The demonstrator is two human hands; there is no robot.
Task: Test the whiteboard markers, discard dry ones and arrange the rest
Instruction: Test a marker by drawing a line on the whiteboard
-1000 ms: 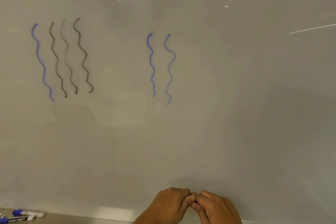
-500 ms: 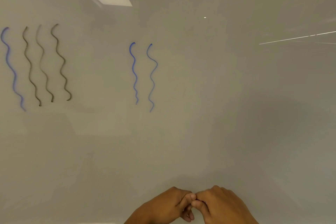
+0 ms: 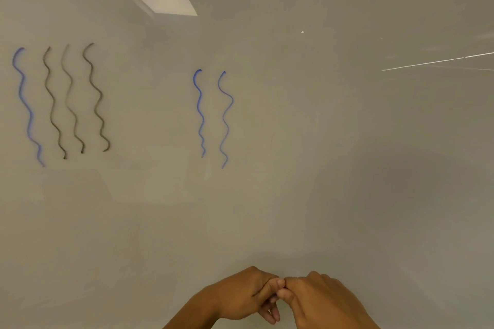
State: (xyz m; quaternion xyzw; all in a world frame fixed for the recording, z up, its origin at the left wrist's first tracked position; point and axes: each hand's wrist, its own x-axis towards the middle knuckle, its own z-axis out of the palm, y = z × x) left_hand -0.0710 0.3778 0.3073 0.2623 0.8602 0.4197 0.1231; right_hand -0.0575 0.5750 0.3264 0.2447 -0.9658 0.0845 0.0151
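My left hand (image 3: 240, 296) and my right hand (image 3: 326, 302) meet fingertip to fingertip at the bottom of the whiteboard (image 3: 334, 173), both with fingers curled closed. Whatever they pinch is hidden inside the fingers; an earlier frame showed a bit of blue marker there. On the board are test squiggles: one blue line (image 3: 26, 109) at far left, three dark lines (image 3: 70, 99) beside it, and two thinner blue lines (image 3: 212, 115) in the middle.
The board fills the whole view. A ceiling light reflection (image 3: 167, 5) shows near the top and a bright streak (image 3: 438, 61) at the right. The right half of the board bears no marks.
The view has shifted, so the ledge with markers at lower left is out of sight. The blue bit between the fingers is covered now. Both hands stay pressed together.
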